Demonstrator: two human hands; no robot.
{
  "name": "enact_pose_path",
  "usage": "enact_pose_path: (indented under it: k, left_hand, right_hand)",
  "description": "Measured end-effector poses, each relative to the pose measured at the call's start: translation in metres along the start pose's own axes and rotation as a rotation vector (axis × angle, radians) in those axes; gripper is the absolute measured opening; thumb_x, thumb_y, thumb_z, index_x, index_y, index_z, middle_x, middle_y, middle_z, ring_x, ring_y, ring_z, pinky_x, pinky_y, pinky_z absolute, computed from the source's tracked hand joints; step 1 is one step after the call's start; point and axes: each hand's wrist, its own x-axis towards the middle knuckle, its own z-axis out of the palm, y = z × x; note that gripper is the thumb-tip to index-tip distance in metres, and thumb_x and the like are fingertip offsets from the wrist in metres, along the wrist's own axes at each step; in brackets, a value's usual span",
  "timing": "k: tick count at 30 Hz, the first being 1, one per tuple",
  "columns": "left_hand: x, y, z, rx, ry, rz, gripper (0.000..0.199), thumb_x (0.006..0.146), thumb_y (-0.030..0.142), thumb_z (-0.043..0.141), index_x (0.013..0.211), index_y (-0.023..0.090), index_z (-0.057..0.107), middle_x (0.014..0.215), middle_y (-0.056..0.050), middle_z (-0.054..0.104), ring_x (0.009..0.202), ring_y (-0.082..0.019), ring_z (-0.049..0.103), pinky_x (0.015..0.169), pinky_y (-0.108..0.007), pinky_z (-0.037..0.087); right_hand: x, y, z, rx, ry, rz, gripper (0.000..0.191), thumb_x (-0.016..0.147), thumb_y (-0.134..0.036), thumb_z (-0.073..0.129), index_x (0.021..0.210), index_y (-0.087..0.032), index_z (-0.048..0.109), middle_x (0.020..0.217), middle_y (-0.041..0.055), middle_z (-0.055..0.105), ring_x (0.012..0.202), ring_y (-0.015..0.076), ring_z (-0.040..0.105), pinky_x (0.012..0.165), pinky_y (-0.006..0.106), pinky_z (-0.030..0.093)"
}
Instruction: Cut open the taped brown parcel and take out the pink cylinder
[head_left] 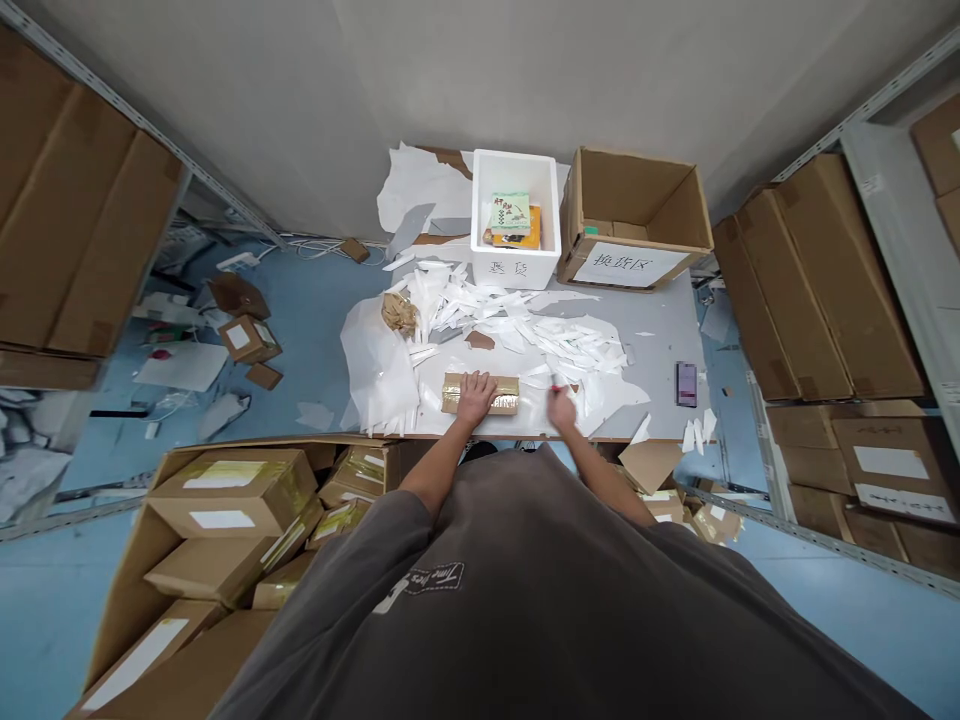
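Observation:
A small brown carton (508, 396) with shiny tape lies lengthwise near the front edge of the white table. My left hand (477, 396) rests on its top, fingers spread flat across it. To the right of the carton, my right hand (560, 408) is blurred by motion, its fingers wrapped round a small dark and red tool (556, 386), too smeared to name. Torn white paper strips (577, 345) are heaped just beyond both hands. A brown scrap (480, 341) lies behind the carton.
At the table's back stand a white foam box (516, 268) holding packets and an open cardboard box (637, 265). A phone (686, 384) lies at right, crumpled brown paper (399, 313) at left. A big carton of parcels (120, 600) stands at lower left; shelves flank both sides.

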Motion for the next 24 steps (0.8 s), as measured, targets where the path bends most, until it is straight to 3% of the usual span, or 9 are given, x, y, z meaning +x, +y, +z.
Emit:
enact_pose_path:
  k: [1, 3, 6, 10, 13, 15, 21, 24]
  left_hand:
    - [-0.001, 0.0, -0.001, -0.003, 0.006, 0.002, 0.051, 0.101, 0.048, 0.069, 0.146, 0.024, 0.067, 0.164, -0.021, 0.057, 0.161, -0.04, 0.043, 0.134, -0.072, 0.02]
    - [-0.001, -0.001, -0.002, -0.008, 0.025, 0.008, 0.052, 0.102, 0.049, 0.068, 0.147, 0.024, 0.067, 0.164, -0.021, 0.056, 0.16, -0.041, 0.043, 0.133, -0.073, 0.021]
    - [0.0, -0.002, -0.001, -0.014, 0.058, 0.006, 0.048, 0.105, 0.047, 0.061, 0.145, 0.023, 0.068, 0.163, -0.021, 0.058, 0.16, -0.039, 0.044, 0.133, -0.071, 0.023]
    - [0.002, -0.004, 0.002, -0.014, 0.076, -0.023, 0.045, 0.108, 0.045, 0.054, 0.145, 0.023, 0.068, 0.163, -0.019, 0.059, 0.161, -0.037, 0.043, 0.135, -0.067, 0.022]
    - [0.004, -0.007, 0.006, -0.024, 0.076, -0.049, 0.047, 0.106, 0.046, 0.055, 0.147, 0.026, 0.067, 0.163, -0.017, 0.059, 0.162, -0.037, 0.042, 0.135, -0.067, 0.022]
    - [0.004, -0.009, 0.009, -0.03, 0.093, -0.05, 0.048, 0.106, 0.048, 0.054, 0.147, 0.028, 0.067, 0.162, -0.014, 0.06, 0.161, -0.037, 0.042, 0.135, -0.067, 0.023]
    - [0.002, -0.016, 0.018, -0.015, 0.118, -0.074, 0.053, 0.105, 0.051, 0.053, 0.153, 0.03, 0.063, 0.163, -0.012, 0.06, 0.164, -0.036, 0.038, 0.135, -0.067, 0.023]
    - [0.001, -0.017, 0.019, 0.009, 0.088, -0.093, 0.053, 0.106, 0.052, 0.051, 0.153, 0.028, 0.063, 0.167, -0.012, 0.056, 0.165, -0.036, 0.035, 0.136, -0.065, 0.022]
  right_hand:
    - [0.01, 0.022, -0.02, 0.05, 0.079, 0.05, 0.038, 0.114, -0.043, 0.042, 0.138, -0.014, 0.047, 0.113, 0.026, 0.074, 0.1, 0.0369, 0.073, 0.081, 0.041, 0.05]
    - [0.029, 0.067, -0.059, 0.129, 0.189, -0.027, 0.034, 0.109, -0.043, 0.051, 0.13, -0.016, 0.052, 0.102, 0.0206, 0.074, 0.093, 0.0343, 0.072, 0.078, 0.039, 0.051]
    - [0.042, 0.105, -0.087, 0.213, 0.159, -0.11, 0.029, 0.106, -0.047, 0.054, 0.121, -0.022, 0.057, 0.091, 0.0084, 0.073, 0.082, 0.0275, 0.07, 0.073, 0.034, 0.053]
    - [0.045, 0.1, -0.059, 0.432, 0.118, -0.173, 0.046, 0.108, -0.064, 0.037, 0.116, -0.024, 0.057, 0.085, 0.0026, 0.069, 0.079, 0.0211, 0.07, 0.072, 0.028, 0.056]
    - [0.058, 0.099, -0.036, 0.584, 0.177, -0.104, 0.056, 0.106, -0.075, 0.03, 0.112, -0.024, 0.053, 0.082, 0.003, 0.069, 0.077, 0.0205, 0.071, 0.071, 0.027, 0.056]
    - [0.073, 0.111, -0.031, 0.647, 0.226, -0.017, 0.056, 0.104, -0.077, 0.033, 0.11, -0.025, 0.052, 0.083, 0.0041, 0.071, 0.077, 0.0208, 0.071, 0.07, 0.027, 0.055]
    - [0.125, 0.163, -0.036, 0.475, 0.322, 0.195, 0.037, 0.107, -0.055, 0.037, 0.1, -0.024, 0.058, 0.096, 0.0108, 0.075, 0.099, 0.026, 0.07, 0.082, 0.03, 0.054]
    - [0.134, 0.173, -0.034, 0.303, 0.327, 0.206, 0.039, 0.108, -0.041, 0.036, 0.11, -0.019, 0.068, 0.113, 0.0196, 0.073, 0.113, 0.0292, 0.066, 0.092, 0.035, 0.053]
